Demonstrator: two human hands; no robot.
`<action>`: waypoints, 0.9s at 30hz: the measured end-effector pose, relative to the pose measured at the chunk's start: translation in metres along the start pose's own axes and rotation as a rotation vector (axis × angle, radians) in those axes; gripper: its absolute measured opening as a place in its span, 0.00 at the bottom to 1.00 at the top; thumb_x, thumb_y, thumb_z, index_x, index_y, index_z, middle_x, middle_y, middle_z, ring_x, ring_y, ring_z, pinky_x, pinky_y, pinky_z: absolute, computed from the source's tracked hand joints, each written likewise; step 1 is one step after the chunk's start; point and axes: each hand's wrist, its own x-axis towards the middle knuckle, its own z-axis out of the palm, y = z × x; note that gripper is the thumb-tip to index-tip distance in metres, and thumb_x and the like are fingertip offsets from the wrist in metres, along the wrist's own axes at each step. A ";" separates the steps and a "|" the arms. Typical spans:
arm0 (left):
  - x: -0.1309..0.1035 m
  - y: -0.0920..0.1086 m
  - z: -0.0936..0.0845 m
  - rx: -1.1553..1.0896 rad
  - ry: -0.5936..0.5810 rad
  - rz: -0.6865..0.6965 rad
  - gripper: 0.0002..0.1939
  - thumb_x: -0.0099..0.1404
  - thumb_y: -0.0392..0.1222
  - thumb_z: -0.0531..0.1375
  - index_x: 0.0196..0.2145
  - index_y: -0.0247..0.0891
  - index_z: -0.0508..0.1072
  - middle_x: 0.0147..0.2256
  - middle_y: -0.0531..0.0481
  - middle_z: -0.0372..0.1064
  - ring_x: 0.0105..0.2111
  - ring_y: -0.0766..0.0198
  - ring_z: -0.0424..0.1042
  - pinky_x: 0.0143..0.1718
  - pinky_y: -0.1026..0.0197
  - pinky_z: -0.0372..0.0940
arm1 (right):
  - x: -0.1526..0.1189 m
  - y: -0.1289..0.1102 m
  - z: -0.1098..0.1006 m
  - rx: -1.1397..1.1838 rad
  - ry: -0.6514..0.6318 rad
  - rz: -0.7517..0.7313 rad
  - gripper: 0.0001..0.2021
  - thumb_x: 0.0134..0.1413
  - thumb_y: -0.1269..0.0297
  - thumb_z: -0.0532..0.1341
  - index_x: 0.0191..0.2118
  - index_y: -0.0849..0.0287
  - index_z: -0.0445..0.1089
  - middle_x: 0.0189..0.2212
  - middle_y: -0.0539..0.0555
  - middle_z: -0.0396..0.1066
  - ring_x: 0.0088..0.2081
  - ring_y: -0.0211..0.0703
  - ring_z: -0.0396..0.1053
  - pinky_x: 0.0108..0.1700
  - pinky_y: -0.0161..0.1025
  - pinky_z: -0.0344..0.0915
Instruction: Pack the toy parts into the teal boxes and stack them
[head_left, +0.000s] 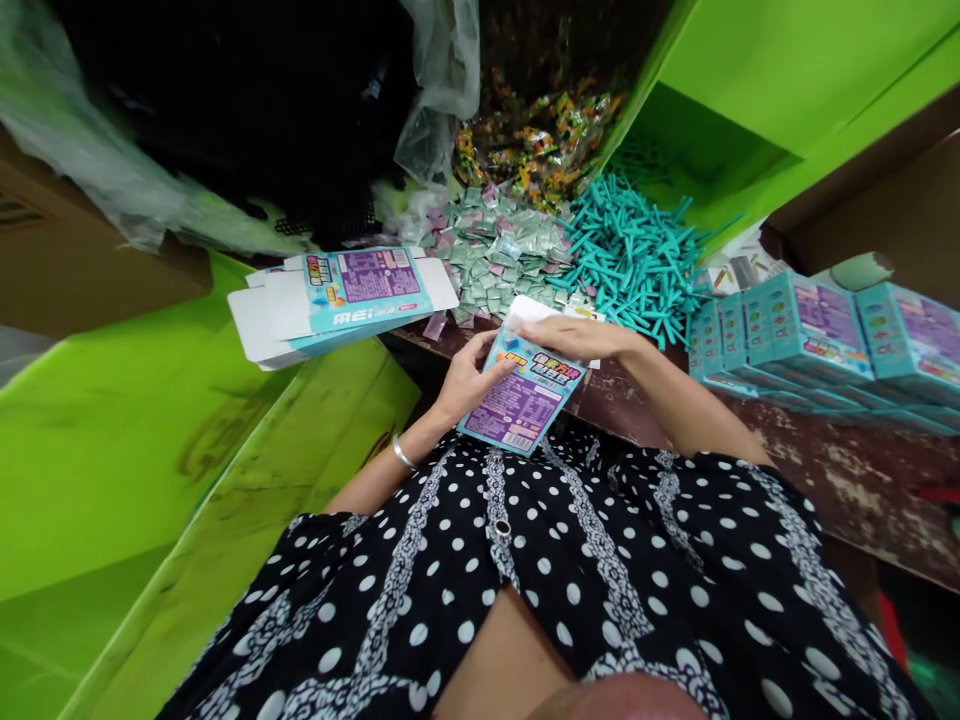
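Here at the centre, the left hand (471,378) has its grip closed on the side of a teal and purple carton (517,405), thumb across the printed face, fingers partly lost behind the edge. The right hand (571,338) comes over the top end of that same carton, laid flat-ish by the white flap (531,308); how tightly its grip closes, I can't tell from up here. The carton sits just in front of the body, tilted, printing up, its lower end against the polka-dot top (495,560), and a silvery bracelet (403,453) circles the left wrist

Moving out, just beyond the hands, there's a heap of small pale green and pink sachets (502,260), and touching it on the right, a big tangle of teal sticks (637,255). Over on the left, a pile of flattened-looking cartons (360,290) lies with white flaps sticking out. Across to the right, filled-out boxes (802,325) stand in rows along the worn brown worktop (855,470)

Further back, clear bags of many-coloured pieces (547,140) glint behind the sachets, a dark mass (247,100) sits amid cloudy plastic (442,70), and bright green panels (750,60) flank the scene
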 end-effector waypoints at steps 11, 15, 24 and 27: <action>-0.027 -0.019 0.008 -0.073 0.094 -0.121 0.48 0.71 0.65 0.68 0.79 0.46 0.58 0.57 0.39 0.81 0.51 0.49 0.82 0.52 0.48 0.78 | -0.071 0.027 0.028 -0.074 0.714 0.191 0.23 0.69 0.39 0.65 0.54 0.52 0.83 0.56 0.59 0.84 0.59 0.63 0.78 0.63 0.61 0.73; -0.029 -0.027 0.008 -0.035 0.052 -0.151 0.39 0.71 0.64 0.68 0.71 0.44 0.68 0.50 0.44 0.81 0.45 0.53 0.80 0.50 0.51 0.76 | -0.076 0.052 0.117 0.216 0.819 0.263 0.31 0.67 0.34 0.63 0.63 0.50 0.78 0.67 0.60 0.78 0.68 0.63 0.73 0.71 0.60 0.68; 0.006 -0.022 0.011 0.070 0.141 -0.021 0.29 0.68 0.74 0.66 0.40 0.46 0.65 0.42 0.48 0.75 0.44 0.56 0.77 0.51 0.51 0.74 | -0.047 0.056 0.143 0.312 1.250 0.257 0.21 0.60 0.36 0.64 0.37 0.48 0.61 0.37 0.54 0.72 0.41 0.54 0.73 0.52 0.52 0.73; 0.006 -0.018 0.011 -0.065 0.141 -0.022 0.34 0.63 0.74 0.71 0.42 0.47 0.61 0.41 0.48 0.77 0.43 0.57 0.79 0.49 0.53 0.74 | -0.043 0.057 0.139 0.422 1.289 0.157 0.25 0.54 0.36 0.69 0.38 0.47 0.59 0.35 0.52 0.70 0.41 0.52 0.73 0.58 0.53 0.73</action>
